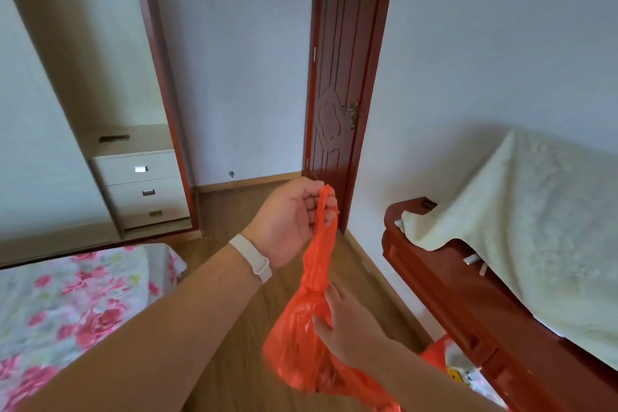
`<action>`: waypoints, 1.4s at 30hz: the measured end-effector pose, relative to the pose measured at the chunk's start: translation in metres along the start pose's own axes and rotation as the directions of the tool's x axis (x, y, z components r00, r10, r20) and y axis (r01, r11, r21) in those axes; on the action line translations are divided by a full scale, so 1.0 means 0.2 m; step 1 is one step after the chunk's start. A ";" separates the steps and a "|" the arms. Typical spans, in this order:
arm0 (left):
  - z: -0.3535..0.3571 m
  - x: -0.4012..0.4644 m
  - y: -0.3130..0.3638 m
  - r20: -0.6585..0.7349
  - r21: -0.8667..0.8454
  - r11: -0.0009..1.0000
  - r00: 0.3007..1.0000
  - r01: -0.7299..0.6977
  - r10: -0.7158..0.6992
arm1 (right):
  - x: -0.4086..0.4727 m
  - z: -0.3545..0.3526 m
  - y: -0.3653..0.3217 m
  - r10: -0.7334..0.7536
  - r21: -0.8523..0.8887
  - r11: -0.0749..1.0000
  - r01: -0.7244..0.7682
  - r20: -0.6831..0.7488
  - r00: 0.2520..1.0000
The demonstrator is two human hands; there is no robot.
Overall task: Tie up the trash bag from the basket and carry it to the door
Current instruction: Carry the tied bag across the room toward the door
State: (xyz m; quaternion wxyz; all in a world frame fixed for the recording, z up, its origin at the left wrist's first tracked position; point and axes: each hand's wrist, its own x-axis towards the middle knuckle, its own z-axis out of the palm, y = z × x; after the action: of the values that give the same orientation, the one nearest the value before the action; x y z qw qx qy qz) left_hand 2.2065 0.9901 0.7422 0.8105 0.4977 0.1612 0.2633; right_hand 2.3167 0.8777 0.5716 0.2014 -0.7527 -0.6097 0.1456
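Head view, red trash bag (301, 338), neck twisted, left hand (294, 221) gripping top

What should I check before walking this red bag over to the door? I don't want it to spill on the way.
1. Neck gathered: ok, the red bag is cinched into a bunch above its bulge.
2. Knot finished: cannot tell.
3. Top grip: ok, the left hand holds the bag's tail up.
4. Body steadied: ok, the right hand rests on the bulge.
5. Path: ok, the wooden floor toward the door looks bare.
6. Leaks: cannot tell, the bag's bottom is out of frame.
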 end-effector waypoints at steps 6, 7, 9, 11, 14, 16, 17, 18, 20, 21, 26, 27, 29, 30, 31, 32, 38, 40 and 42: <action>-0.31 0.29 0.19 -0.062 0.003 1.000 0.998 -0.002 0.002 | 0.50 0.03 -0.09 -0.029 -0.032 0.999 0.030 0.027 0.999; -0.36 0.34 0.22 -0.068 0.004 1.000 0.998 -0.005 0.005 | 0.58 0.03 -0.11 -0.036 -0.033 0.999 0.037 0.029 0.999; -0.45 0.45 0.28 -0.086 0.009 1.000 0.996 -0.005 0.005 | 0.74 0.04 -0.14 -0.057 -0.029 0.998 0.057 0.024 0.998; -0.55 0.56 0.33 -0.106 0.028 1.000 0.994 0.002 0.000 | 0.91 0.04 -0.15 -0.073 -0.030 0.997 0.073 0.015 0.997; -0.70 0.75 0.41 -0.127 0.043 0.999 0.992 0.002 0.004 | 1.17 0.07 -0.15 -0.101 0.008 0.995 0.101 0.004 0.995; -0.82 0.90 0.47 -0.148 0.053 0.998 0.989 -0.016 0.023 | 1.36 0.09 -0.14 -0.121 0.036 0.992 0.121 -0.011 0.993; -0.87 0.97 0.50 -0.156 0.063 0.998 0.987 -0.020 0.030 | 1.46 0.09 -0.13 -0.128 0.046 0.991 0.129 -0.019 0.992; -0.92 1.05 0.53 -0.161 0.072 0.997 0.986 -0.018 0.029 | 1.56 0.10 -0.12 -0.134 0.059 0.989 0.136 -0.026 0.991; -1.01 1.20 0.59 -0.170 0.083 0.997 0.985 0.002 0.012 | 1.75 0.09 -0.09 -0.140 0.084 0.986 0.142 -0.033 0.990; -1.05 1.28 0.62 -0.173 0.088 0.996 0.985 0.016 -0.001 | 1.84 0.09 -0.08 -0.138 0.100 0.985 0.141 -0.032 0.990; -1.24 1.65 0.77 -0.110 0.152 0.988 0.994 0.024 -0.007 | 2.26 0.05 -0.01 -0.140 0.176 0.974 0.145 -0.041 0.989; -1.27 1.71 0.79 -0.108 0.161 0.987 0.994 0.026 -0.009 | 2.34 0.05 0.01 -0.121 0.177 0.976 0.127 -0.041 0.992; -1.34 1.84 0.83 -0.108 0.156 0.987 0.994 0.042 -0.026 | 2.50 0.04 0.04 -0.089 0.193 0.977 0.096 -0.044 0.995; -1.38 1.90 0.84 -0.104 0.148 0.988 0.994 0.048 -0.033 | 2.57 0.03 0.05 -0.079 0.203 0.975 0.087 -0.046 0.996; -1.42 1.97 0.85 -0.097 0.144 0.988 0.994 0.054 -0.041 | 2.64 0.02 0.06 -0.065 0.206 0.976 0.072 -0.042 0.997; -1.46 2.04 0.86 -0.089 0.143 0.988 0.995 0.061 -0.048 | 2.71 0.02 0.07 -0.050 0.206 0.977 0.058 -0.044 0.998; -1.72 2.51 0.91 0.040 0.148 0.985 0.994 0.092 -0.098 | 3.16 0.00 0.17 0.097 0.180 0.980 -0.086 -0.051 0.994; -1.81 2.68 0.94 0.106 0.157 0.982 0.987 0.107 -0.125 | 3.30 -0.01 0.18 0.158 0.164 0.976 -0.146 -0.063 0.986; -1.88 2.86 0.99 0.175 0.166 0.977 0.972 0.131 -0.160 | 3.44 -0.02 0.20 0.227 0.146 0.967 -0.211 -0.108 0.968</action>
State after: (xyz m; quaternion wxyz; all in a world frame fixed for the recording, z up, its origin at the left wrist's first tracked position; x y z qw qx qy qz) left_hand 2.4197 1.6697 0.7480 0.7986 0.5679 0.1400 0.1420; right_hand 2.4998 1.5419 0.5740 0.2711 -0.8080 -0.4979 0.1605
